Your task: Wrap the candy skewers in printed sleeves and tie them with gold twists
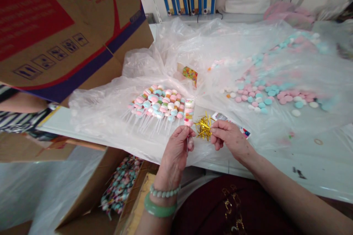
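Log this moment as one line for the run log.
left hand: holds marshmallow skewer | right hand: pinches gold twist ties | nearby: pile of marshmallow skewers on plastic sheeting

Left wrist (166, 176) with wide green jade bangle (160, 206), beaded pale green bracelet (164, 191), dark maroon top (234, 205) with gold pattern (230, 200)

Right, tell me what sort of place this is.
Probably a small workshop packing sweets by hand: candy sticks lie massed on plastic sheeting, loose pastel candies are spread nearby, gold twist ties are in use, and a cardboard carton is alongside.
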The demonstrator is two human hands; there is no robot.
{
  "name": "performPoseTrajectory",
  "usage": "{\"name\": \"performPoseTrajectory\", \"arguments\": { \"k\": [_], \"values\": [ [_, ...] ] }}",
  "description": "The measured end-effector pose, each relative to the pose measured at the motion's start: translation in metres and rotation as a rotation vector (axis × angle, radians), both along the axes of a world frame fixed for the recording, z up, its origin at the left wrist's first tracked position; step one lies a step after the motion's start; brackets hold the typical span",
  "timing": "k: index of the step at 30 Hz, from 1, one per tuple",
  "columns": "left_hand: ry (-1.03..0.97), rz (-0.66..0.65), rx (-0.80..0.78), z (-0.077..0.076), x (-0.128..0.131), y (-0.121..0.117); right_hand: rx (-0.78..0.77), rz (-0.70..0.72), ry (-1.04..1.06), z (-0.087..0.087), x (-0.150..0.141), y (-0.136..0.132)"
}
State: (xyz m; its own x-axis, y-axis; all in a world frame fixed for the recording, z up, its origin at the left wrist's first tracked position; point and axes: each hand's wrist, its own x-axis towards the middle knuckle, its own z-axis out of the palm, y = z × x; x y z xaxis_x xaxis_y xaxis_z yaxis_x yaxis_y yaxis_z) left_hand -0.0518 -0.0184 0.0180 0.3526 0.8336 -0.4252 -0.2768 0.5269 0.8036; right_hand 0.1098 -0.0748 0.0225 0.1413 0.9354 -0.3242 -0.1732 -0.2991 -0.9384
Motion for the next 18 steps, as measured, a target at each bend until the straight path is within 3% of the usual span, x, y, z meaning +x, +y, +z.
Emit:
{"name": "performPoseTrajectory", "arguments": {
  "k": [6,10,12,14,18],
  "values": [
    [-0.049,-0.011,-0.029,0.0,0.003,-0.003,0.013,0.046,-0.29,0.0,0.005,-0.003],
    [-0.059,-0.021,-0.048,0.0,0.003,-0.004,0.234,0.016,-0.71,-0.005,0.013,-0.001],
    [-0.055,-0.013,-0.052,0.0,0.004,-0.004,0.325,-0.013,-0.807,-0.006,0.018,0.002],
    [-0.053,-0.003,-0.056,0.002,0.004,-0.003,0.317,-0.03,-0.749,-0.006,0.021,0.003],
    [-0.059,-0.004,-0.065,0.003,0.006,-0.002,0.152,-0.027,-0.437,-0.004,0.023,0.006]
  ]
}}
